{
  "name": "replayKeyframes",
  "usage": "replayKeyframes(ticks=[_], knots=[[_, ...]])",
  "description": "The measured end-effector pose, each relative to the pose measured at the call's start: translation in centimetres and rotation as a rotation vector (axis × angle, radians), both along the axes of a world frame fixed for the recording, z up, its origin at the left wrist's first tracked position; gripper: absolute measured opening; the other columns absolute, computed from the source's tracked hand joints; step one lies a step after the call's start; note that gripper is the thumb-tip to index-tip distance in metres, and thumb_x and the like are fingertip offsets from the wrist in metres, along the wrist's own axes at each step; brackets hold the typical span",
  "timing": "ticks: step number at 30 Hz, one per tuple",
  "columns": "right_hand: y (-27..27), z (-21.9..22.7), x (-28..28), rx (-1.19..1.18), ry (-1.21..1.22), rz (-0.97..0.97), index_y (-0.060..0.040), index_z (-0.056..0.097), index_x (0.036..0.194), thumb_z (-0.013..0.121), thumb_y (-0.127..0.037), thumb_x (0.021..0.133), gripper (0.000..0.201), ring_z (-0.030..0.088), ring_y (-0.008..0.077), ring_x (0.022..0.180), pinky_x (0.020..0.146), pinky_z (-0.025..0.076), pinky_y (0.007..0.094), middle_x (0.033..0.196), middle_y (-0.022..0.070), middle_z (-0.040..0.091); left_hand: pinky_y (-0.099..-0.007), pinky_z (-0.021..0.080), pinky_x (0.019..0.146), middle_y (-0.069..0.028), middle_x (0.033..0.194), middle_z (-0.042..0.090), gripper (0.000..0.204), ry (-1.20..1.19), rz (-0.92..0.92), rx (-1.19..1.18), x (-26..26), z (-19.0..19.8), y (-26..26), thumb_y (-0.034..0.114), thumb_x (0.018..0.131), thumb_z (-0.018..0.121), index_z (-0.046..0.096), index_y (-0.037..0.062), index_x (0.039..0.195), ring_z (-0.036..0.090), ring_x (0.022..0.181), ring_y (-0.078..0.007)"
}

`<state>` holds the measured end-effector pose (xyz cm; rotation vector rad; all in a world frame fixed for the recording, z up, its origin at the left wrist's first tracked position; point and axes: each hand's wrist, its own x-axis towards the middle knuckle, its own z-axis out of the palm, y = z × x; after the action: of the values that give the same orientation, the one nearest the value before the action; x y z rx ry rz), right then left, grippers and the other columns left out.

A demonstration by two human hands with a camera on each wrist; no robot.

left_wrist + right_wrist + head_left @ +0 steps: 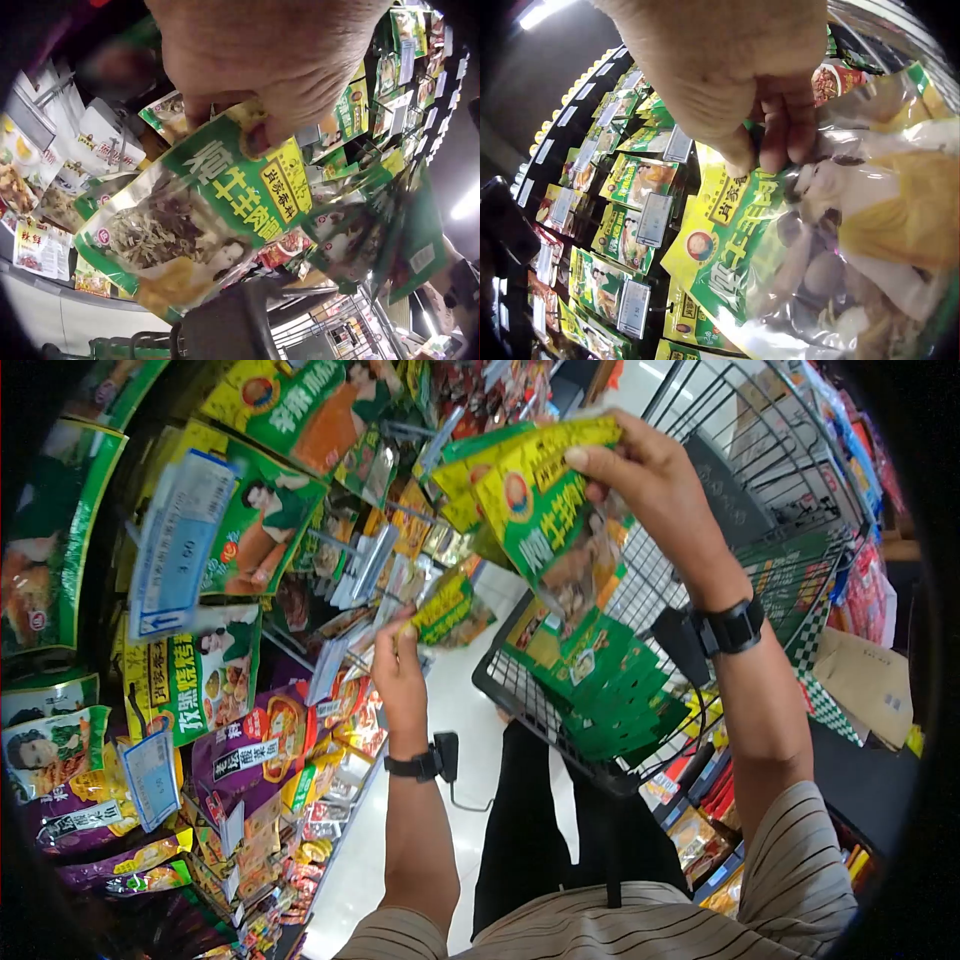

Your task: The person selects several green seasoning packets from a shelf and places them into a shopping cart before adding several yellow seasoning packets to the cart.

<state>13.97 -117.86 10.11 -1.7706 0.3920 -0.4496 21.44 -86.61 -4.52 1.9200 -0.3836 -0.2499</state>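
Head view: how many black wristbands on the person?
2: left wristband, just below the left hand; right wristband, just below the right hand. None look hidden.

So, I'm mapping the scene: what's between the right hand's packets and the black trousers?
In the head view, a black wire basket holding green packets.

Pale shiny floor (345, 890), dark shelving (555, 133), dim grey ceiling (577, 45), bright white strip light (547, 13) overhead
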Motion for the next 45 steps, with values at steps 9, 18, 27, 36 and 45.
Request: replayKeyframes(ticks=[9,18,27,36,45], knots=[[-4.7,3.5,-8.1,0.018,0.163,0.087,-0.0039,0.065,0.103,0.068,-0.017,0.094,0.016,0.054,-0.0004,0.068,0.062,0.047,0.0172,0.079,-0.0054,0.063,-0.0345,0.044,0.102,-0.0144,0.123,0.065,0.014,-0.018,-0.099,-0.05,-3.7,3.0,0.5,0.007,0.1,0.052,0.061,-0.0019,0.107,0.06,0.116,-0.0229],[-11.9,-1.1,-14.6,0.049,0.309,0.224,-0.0015,0.064,0.098,0.067,-0.014,0.095,0.013,0.055,0.0009,0.07,0.066,0.048,0.0202,0.078,-0.0043,0.061,-0.0357,0.045,0.101,-0.018,0.125,0.063,0.016,-0.217,-0.073,0.111,-8.5,12.5,-2.3,0.004,0.1,0.051,0.06,-0.0038,0.111,0.059,0.115,-0.0255],[-17.6,-4.1,-18.9,0.084,0.462,0.322,-0.0003,0.064,0.102,0.068,-0.009,0.092,0.014,0.055,0.0032,0.07,0.064,0.049,0.0225,0.078,-0.0024,0.061,-0.0382,0.043,0.104,-0.0184,0.126,0.061,0.016,-0.128,-0.051,-0.169,-11.6,16.2,-11.3,0.009,0.102,0.051,0.058,-0.0029,0.109,0.058,0.116,-0.0252],[-24.8,-13.3,-18.7,0.113,0.78,0.399,-0.0017,0.061,0.122,0.068,-0.012,0.09,0.034,0.067,0.0106,0.08,0.071,0.057,0.0267,0.092,0.0054,0.069,-0.0269,0.047,0.086,-0.0086,0.105,0.07,0.021,0.163,-0.272,0.061,-14.6,10.8,-23.7,0.015,0.099,0.056,0.065,0.0001,0.11,0.061,0.095,-0.0116],[-27.4,-19.5,-18.6,-0.025,0.905,0.454,-0.0075,0.062,0.12,0.069,-0.01,0.083,0.038,0.066,0.0154,0.079,0.071,0.053,0.0309,0.095,0.0064,0.069,-0.0283,0.048,0.076,-0.0065,0.091,0.068,0.02,0.033,-0.227,0.034,-12.0,1.8,-31.3,0.017,0.098,0.056,0.066,0.0009,0.106,0.06,0.083,-0.0111]])
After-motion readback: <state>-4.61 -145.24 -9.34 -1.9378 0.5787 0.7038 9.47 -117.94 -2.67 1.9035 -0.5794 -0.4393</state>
